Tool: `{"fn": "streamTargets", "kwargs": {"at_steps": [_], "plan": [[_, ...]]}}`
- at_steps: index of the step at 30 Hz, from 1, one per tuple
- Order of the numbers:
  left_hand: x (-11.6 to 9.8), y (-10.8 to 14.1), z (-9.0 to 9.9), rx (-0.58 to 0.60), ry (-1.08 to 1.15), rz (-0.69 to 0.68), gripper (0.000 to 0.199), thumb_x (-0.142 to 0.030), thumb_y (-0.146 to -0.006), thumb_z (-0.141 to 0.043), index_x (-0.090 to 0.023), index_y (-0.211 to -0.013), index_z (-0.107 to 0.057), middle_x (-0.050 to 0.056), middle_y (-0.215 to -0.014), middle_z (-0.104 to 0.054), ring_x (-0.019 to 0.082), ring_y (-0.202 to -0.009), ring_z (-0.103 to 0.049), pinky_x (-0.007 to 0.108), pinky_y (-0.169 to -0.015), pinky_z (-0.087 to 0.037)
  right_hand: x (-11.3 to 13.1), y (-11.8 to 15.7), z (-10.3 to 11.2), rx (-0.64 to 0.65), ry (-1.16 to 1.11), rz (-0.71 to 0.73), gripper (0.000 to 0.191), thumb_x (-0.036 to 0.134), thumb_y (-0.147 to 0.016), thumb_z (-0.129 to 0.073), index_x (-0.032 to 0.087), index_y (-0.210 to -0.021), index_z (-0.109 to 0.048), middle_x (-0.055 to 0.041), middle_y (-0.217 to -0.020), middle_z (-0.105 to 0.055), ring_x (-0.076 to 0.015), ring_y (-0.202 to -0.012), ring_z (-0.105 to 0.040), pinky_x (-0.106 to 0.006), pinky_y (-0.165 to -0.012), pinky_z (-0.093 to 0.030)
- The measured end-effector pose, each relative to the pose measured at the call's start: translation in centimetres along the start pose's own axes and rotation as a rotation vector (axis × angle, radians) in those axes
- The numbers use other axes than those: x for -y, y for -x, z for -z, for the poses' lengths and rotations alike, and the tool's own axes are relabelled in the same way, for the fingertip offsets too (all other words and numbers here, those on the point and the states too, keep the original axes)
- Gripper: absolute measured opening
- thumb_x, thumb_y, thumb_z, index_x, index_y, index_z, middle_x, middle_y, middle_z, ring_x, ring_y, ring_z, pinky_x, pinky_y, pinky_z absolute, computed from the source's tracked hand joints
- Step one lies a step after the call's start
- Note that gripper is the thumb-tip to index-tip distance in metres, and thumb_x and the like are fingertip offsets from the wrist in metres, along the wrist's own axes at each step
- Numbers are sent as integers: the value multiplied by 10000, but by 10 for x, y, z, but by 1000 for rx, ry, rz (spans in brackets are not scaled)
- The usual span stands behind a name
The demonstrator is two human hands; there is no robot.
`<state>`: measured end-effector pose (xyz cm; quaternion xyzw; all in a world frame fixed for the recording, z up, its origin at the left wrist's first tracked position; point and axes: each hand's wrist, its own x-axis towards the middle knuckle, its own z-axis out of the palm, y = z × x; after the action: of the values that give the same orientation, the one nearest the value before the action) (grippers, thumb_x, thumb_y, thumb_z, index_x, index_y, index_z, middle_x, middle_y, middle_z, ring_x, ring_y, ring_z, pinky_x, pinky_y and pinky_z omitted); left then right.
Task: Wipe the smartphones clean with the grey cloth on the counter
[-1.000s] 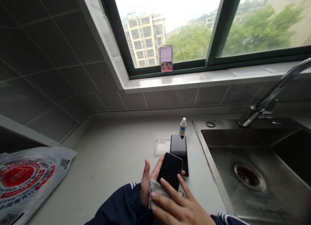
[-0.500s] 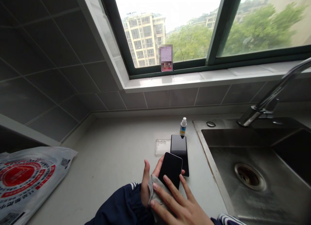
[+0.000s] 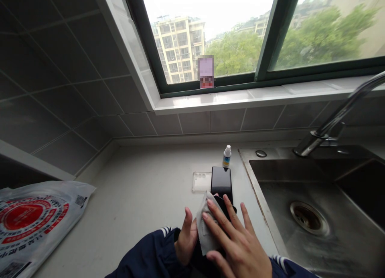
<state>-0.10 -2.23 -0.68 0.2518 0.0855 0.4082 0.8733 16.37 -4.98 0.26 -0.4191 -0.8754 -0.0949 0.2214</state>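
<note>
A black smartphone (image 3: 225,207) lies across my left hand (image 3: 186,240), which holds it from below with the thumb sticking up at the side. Most of its screen is covered. Over it lies a grey cloth (image 3: 205,236) with a zigzag edge, pressed down by my right hand (image 3: 242,244), whose fingers are spread. Just beyond the hands, a glossy black flat device (image 3: 221,180) rests on the counter, its near end hidden. Left of that is a clear phone case (image 3: 200,182). Behind it stands a small white-capped bottle (image 3: 227,157).
A steel sink (image 3: 261,190) with a chrome faucet (image 3: 313,140) is at the right of the pale counter (image 3: 135,182). At the left edge lies a white plastic bag (image 3: 36,222) with red print. A window sill (image 3: 225,98) runs along the back.
The cloth and my right hand have slid up over the smartphone, covering most of it. The smartphone now sits lower and tilted to the right. The items on the counter have stayed put.
</note>
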Motion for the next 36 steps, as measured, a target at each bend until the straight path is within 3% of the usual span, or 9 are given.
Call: {"fn": "streamTargets", "kwargs": {"at_steps": [5,12,14,17,21,25,28,32,36], "plan": [[5,2,7,10,-11,1,669,-654,-878,-346,-223,-1365,-500,68,-1452,-453,277,-1427,-231,413,-1169,-112,-4,2,2,4,1,-93,664,466,-917,-493,180,-1489,-315,-85,-1552,-263,-420,-1424,-150,-602,-1128,-11],[0,-1,-5,5,-87,-4,697,-657,-862,-385,-244,-1421,-415,68,-1497,-389,299,-1401,-285,433,-1139,-207,-12,2,1,-5,-36,-176,633,353,-938,-467,166,-1506,-257,-66,-1551,-271,-394,-1430,-155,-605,-1116,-133],[-1,0,-5,1,-64,18,702,-668,-860,-369,-253,-1425,-404,85,-1511,-362,322,-1355,-359,460,-1060,-336,-14,3,1,-12,-48,-186,627,332,-940,-461,164,-1507,-250,-60,-1545,-287,-385,-1431,-165,-603,-1109,-172],[1,0,0,28,13,59,717,-704,-836,-365,-318,-1440,-351,101,-1528,-320,362,-1188,-529,458,-780,-514,-15,4,1,-31,-70,-204,615,307,-941,-458,161,-1504,-255,-61,-1532,-319,-368,-1429,-188,-591,-1098,-227],[4,-1,7,47,76,49,727,-724,-823,-343,-342,-1441,-333,108,-1557,-247,366,-1051,-610,444,-628,-534,-17,4,2,-78,-134,-225,580,271,-940,-475,172,-1485,-304,-67,-1495,-392,-343,-1414,-256,-577,-1094,-273],[0,0,-1,5,89,9,659,-637,-869,-363,-272,-1415,-409,122,-1486,-395,347,-1194,-530,503,-842,-481,-19,5,2,-172,-325,-247,497,203,-944,-473,184,-1435,-396,-81,-1435,-472,-295,-1360,-383,-530,-1090,-342],[-4,0,-11,-63,70,-18,545,-502,-892,-437,-212,-1345,-520,97,-1369,-545,258,-1297,-447,431,-1102,-266,-18,6,3,-249,-453,-289,444,159,-948,-454,198,-1391,-456,-81,-1408,-496,-273,-1324,-436,-490,-1073,-395],[-2,1,-11,-58,56,-22,534,-501,-886,-441,-214,-1324,-545,64,-1354,-564,238,-1351,-385,394,-1164,-116,-16,5,5,-247,-521,-283,451,156,-942,-462,193,-1391,-462,-89,-1420,-475,-286,-1337,-413,-494,-1079,-395],[4,2,1,4,-36,-30,588,-520,-898,-406,-204,-1391,-462,79,-1418,-496,264,-1377,-347,434,-1172,-85,-16,2,7,-244,-617,-283,437,154,-935,-476,198,-1370,-488,-83,-1390,-507,-274,-1338,-409,-460,-1063,-427]]}}
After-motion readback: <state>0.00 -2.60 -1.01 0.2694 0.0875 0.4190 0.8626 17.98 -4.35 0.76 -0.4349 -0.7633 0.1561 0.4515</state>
